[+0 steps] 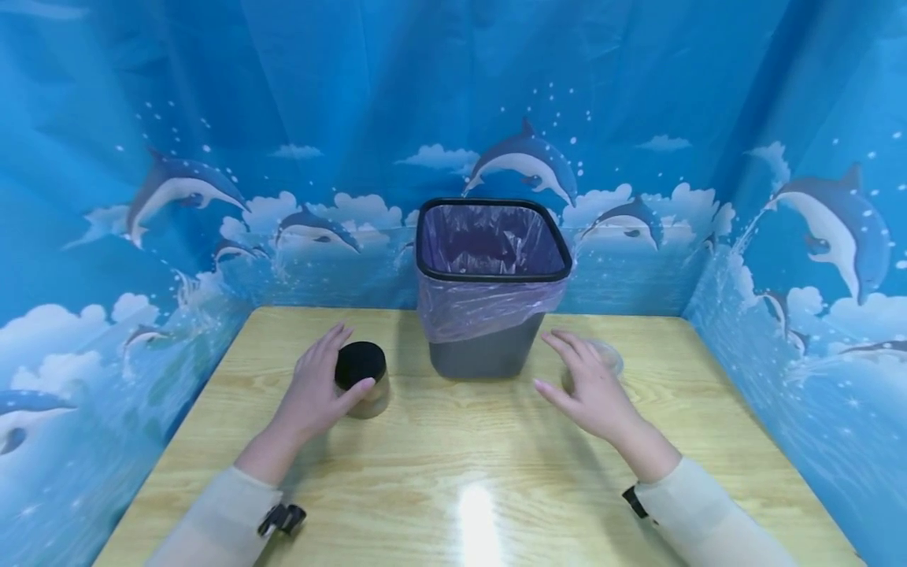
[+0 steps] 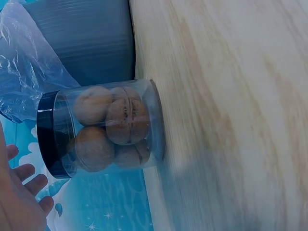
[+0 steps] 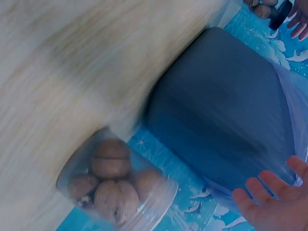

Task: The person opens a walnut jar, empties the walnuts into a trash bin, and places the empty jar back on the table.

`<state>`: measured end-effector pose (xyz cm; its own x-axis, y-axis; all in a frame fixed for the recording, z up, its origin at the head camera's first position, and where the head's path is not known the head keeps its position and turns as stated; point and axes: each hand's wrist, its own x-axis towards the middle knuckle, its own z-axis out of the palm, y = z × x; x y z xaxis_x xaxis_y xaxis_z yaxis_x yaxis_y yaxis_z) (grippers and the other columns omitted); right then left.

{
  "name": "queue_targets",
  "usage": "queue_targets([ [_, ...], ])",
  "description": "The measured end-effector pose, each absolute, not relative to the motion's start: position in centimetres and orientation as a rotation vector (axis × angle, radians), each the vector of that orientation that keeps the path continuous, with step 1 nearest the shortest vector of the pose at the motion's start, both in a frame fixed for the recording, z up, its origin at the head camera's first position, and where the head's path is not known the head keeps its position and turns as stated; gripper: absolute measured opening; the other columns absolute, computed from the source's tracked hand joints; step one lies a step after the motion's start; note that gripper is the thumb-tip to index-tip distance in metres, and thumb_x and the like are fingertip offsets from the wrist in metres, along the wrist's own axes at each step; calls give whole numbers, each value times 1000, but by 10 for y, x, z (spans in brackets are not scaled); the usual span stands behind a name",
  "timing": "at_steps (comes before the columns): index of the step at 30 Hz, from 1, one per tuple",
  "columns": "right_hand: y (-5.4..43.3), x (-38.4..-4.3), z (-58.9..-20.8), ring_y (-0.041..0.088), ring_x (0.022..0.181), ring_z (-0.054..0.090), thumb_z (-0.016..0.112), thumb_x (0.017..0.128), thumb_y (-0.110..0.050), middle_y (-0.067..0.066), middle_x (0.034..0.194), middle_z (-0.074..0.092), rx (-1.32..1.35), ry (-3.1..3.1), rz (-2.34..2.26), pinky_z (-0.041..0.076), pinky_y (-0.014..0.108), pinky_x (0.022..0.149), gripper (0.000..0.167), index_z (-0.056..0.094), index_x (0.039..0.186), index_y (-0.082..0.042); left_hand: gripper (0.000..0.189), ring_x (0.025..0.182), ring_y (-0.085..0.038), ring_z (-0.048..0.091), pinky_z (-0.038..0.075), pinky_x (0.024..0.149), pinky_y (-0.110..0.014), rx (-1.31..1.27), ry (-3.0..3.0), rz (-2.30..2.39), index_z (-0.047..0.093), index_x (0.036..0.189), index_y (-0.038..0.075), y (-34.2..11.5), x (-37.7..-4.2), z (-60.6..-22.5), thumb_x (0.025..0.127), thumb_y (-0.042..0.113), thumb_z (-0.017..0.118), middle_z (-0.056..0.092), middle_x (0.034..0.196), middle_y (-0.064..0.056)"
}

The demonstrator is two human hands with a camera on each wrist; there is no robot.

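A clear jar of walnuts (image 2: 108,127) with a black lid (image 1: 360,364) stands upright on the left of the table. My left hand (image 1: 322,386) hovers beside that lid, fingers spread and thumb apart, and holds nothing. On the right stands a second clear jar of walnuts (image 3: 115,185), whose top shows a clear rim and no black lid. Over it, partly hiding it in the head view, is my right hand (image 1: 584,386), with fingers loosely extended and nothing in them. Between the hands stands a grey bin (image 1: 485,350) lined with a thin purple bag (image 1: 489,307).
The bin's black rim (image 1: 496,278) rises well above both jars at the back of the wooden table (image 1: 453,449). Blue curtains (image 1: 397,94) printed with dolphins surround the table at the back and sides.
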<state>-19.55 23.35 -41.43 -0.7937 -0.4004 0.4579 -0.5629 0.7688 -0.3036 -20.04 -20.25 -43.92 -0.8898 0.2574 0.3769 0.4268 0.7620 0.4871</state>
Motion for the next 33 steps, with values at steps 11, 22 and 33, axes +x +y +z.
queue_targets([
  [11, 216, -193, -423, 36, 132, 45, 72, 91, -35, 14, 144, 50, 734, -2541, 806, 37, 65, 104, 65, 48, 146, -10, 83, 146, -44, 23, 19, 110, -71, -490, -2658, -897, 26, 158, 8, -204, -200, -443, 94, 41, 68, 22, 163, -19],
  [22, 192, -191, -423, 29, 127, 52, 73, 92, -32, 8, 143, 51, 766, -2558, 1038, 47, 51, 102, 60, 51, 144, -13, 81, 145, -45, 23, 20, 110, -70, -450, -2648, -968, 25, 158, 8, -204, -200, -449, 95, 37, 67, 23, 162, -21],
  [33, 170, -195, -419, 33, 120, 55, 74, 92, -27, 7, 138, 54, 854, -2499, 1160, 48, 48, 101, 57, 53, 142, -12, 80, 146, -45, 23, 24, 110, -68, -376, -2663, -1022, 25, 157, 6, -202, -199, -449, 97, 40, 65, 24, 161, -21],
])
